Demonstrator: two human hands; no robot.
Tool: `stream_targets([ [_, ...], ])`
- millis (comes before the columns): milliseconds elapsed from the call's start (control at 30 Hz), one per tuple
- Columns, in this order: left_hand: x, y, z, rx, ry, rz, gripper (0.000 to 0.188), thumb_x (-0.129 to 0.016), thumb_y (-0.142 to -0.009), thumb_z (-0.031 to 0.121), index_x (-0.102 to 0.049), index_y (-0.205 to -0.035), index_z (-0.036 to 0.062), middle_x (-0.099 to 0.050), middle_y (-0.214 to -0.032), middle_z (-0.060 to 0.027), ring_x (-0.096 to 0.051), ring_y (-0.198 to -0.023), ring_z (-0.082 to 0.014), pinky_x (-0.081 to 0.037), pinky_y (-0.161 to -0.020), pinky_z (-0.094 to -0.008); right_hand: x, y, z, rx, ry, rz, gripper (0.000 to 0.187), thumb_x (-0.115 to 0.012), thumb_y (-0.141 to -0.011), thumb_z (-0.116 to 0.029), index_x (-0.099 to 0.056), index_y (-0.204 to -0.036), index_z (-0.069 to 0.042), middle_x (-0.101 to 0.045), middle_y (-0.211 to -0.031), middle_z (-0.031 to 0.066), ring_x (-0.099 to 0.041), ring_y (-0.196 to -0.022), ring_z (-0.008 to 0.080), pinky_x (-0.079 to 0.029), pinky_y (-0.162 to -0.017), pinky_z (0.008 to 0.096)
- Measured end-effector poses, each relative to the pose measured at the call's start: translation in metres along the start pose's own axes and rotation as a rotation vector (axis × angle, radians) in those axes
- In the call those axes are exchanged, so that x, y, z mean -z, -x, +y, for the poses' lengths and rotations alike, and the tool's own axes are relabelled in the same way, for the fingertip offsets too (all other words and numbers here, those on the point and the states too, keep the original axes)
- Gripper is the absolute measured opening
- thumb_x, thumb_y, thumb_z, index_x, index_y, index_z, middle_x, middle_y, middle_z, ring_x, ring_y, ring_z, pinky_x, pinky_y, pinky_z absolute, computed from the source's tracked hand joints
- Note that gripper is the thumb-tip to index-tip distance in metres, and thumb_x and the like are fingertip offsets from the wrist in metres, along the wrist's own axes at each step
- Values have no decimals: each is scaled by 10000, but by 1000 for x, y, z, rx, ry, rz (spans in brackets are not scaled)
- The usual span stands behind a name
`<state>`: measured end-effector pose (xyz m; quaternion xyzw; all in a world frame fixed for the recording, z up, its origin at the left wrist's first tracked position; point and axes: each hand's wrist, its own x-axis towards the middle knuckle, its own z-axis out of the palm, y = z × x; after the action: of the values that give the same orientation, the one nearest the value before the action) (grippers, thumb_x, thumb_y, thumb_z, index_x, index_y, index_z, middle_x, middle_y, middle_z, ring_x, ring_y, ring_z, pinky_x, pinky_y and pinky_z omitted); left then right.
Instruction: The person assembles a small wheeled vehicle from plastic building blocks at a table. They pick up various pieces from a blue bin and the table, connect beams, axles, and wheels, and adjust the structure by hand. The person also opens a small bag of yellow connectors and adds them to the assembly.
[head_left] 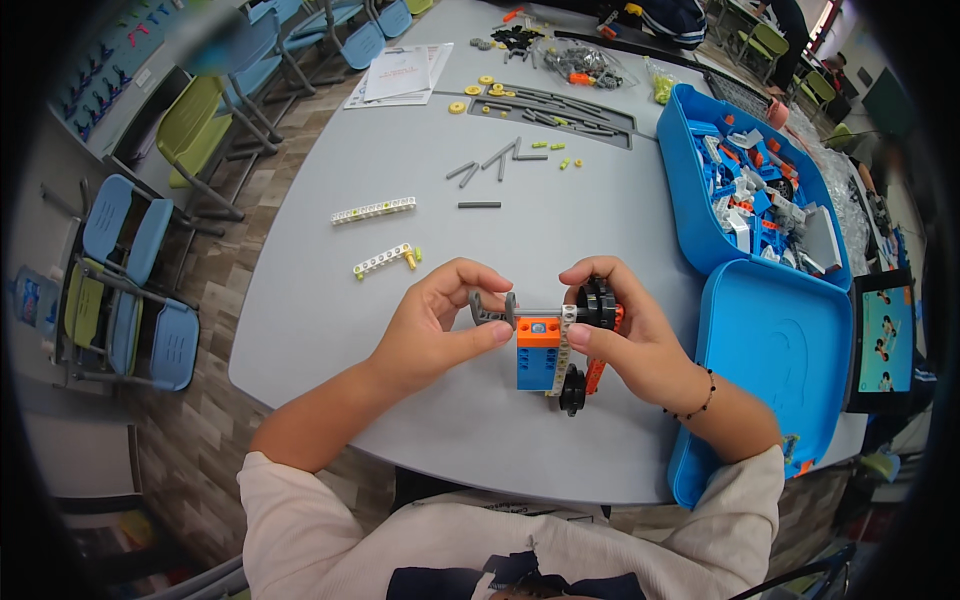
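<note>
A small building-brick model (538, 368) is held in front of me, with a blue block, an orange top piece and a white beam with holes up one side. My right hand (645, 335) grips its right side, fingers around the black wheels (598, 305) and thumb against the white beam. A grey axle runs leftward from the beam over the orange piece. At its left end my left hand (430, 320) pinches a grey curved piece (490, 312) between thumb and fingers. A second black wheel (572, 390) sits at the model's lower end.
Beyond my left hand lie two white beams (373, 210), one with a yellow peg. Loose grey axles (480, 205) and small green connectors are farther back, near a grey parts tray (632, 130). A blue parts box (690, 215) with its lid folded open stands at right, beside a tablet (885, 340).
</note>
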<state>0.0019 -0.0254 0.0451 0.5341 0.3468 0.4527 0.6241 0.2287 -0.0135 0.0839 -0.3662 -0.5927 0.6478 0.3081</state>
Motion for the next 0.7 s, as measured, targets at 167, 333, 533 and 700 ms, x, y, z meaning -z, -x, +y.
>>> stream_targets([
  [167,3,2,-6,-14,-78,21,366,-706,-775,40,-542,-1102,30,-563,-956,-9,-529,-944,-92,-410,-879,-269,2,-2,6,49,56,-34,449,-673,-853,-214,-441,-1206,-63,-477,-950,28,-485,-853,68,-437,-749,227],
  [333,9,3,-15,-94,-187,100,369,-714,-722,14,-544,-1049,33,-574,-982,-63,-562,-935,-149,-450,-823,-292,2,-12,23,270,222,42,444,-670,-822,-258,-452,-1160,-69,-500,-942,85,-500,-829,135,-451,-722,278],
  [533,15,10,-20,-118,-322,225,243,-642,-835,62,-572,-1067,55,-556,-1006,-52,-550,-932,-166,-429,-893,-342,2,-2,12,175,8,-71,451,-686,-776,-252,-440,-1103,-63,-558,-900,93,-555,-817,176,-454,-692,310],
  [700,31,14,-23,-74,-318,204,282,-599,-864,-34,-527,-1134,-2,-600,-1009,-95,-577,-920,-179,-460,-864,-290,2,-3,10,216,-28,-100,433,-661,-782,-221,-424,-1105,-56,-570,-915,97,-573,-826,180,-460,-693,315],
])
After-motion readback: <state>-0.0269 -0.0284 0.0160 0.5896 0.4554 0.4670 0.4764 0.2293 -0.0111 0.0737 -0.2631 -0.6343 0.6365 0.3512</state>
